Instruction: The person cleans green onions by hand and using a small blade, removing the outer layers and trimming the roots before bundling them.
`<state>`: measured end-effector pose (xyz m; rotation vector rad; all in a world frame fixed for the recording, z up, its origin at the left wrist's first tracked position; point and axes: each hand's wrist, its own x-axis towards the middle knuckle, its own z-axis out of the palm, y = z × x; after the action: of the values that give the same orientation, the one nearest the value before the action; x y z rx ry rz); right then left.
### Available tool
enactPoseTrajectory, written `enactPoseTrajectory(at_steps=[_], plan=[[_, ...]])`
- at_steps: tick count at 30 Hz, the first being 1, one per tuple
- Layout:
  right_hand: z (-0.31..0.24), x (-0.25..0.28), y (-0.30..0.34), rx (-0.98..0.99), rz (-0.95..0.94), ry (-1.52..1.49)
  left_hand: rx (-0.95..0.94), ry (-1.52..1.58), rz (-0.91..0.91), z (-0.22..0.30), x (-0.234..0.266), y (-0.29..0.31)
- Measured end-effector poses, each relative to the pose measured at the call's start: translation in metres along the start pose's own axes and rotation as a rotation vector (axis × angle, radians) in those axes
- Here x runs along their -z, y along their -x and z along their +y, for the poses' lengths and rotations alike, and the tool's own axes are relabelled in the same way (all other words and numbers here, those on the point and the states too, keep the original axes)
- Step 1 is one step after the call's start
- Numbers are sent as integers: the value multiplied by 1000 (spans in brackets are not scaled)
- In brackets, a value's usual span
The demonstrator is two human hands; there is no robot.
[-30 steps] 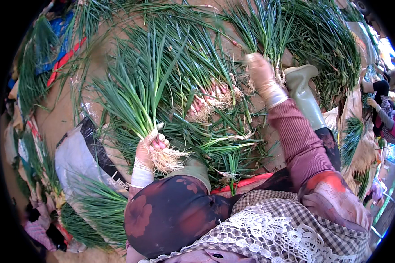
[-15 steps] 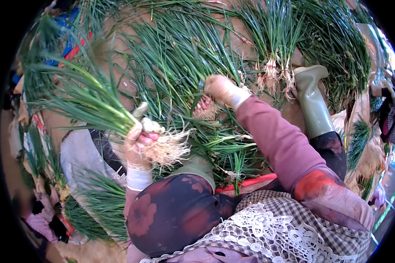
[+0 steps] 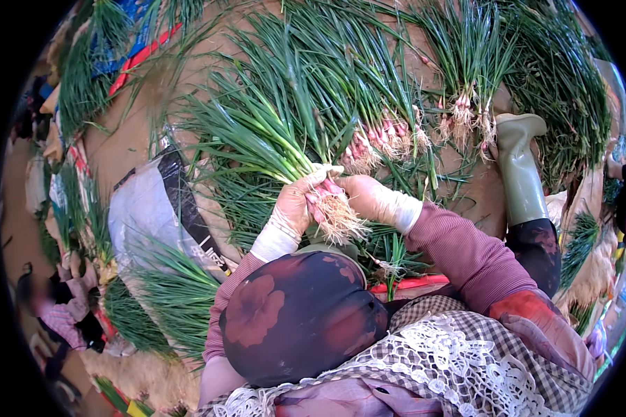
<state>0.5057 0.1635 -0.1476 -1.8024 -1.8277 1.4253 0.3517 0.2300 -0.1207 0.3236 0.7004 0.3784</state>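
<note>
My left hand (image 3: pixel 296 202), in a pale, thin glove, is closed round a bunch of spring onions (image 3: pixel 271 144) just above the bulbs. Their pink bulbs and whitish roots hang over my knee, and the long green leaves fan out to the upper left. My right hand (image 3: pixel 368 198), gloved too, meets the left at the bulb end, its fingers closed on stalks at the bunch's right side. The hands partly hide the stems there. Just beyond the hands, a pile of spring onions (image 3: pixel 379 139) lies with its pink bulbs toward me.
A separate bunch (image 3: pixel 462 104) and a large green heap (image 3: pixel 560 90) lie at the far right, near my green rubber boot (image 3: pixel 522 167). Left of my knee are a white plastic sheet (image 3: pixel 146 201) and more greens (image 3: pixel 177 288). Another person (image 3: pixel 66 313) sits at the far left.
The bunch in my left hand has moved right and inward. My right hand has come from the pile toward me, and both hands now meet at the bunch.
</note>
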Motion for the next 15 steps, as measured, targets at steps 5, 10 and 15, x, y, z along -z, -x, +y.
enactPoseTrajectory(at_steps=[5, 10, 15], plan=[[44, 24, -7, -171, -512, -351, -109, -13, -20, -16, 11, 0], [-23, 21, -29, -155, -25, -932, -35, -75, 4, -19, 3, 8], [-38, 36, -34, -86, 424, 15, -115, -18, 41, -12, 4, 9]])
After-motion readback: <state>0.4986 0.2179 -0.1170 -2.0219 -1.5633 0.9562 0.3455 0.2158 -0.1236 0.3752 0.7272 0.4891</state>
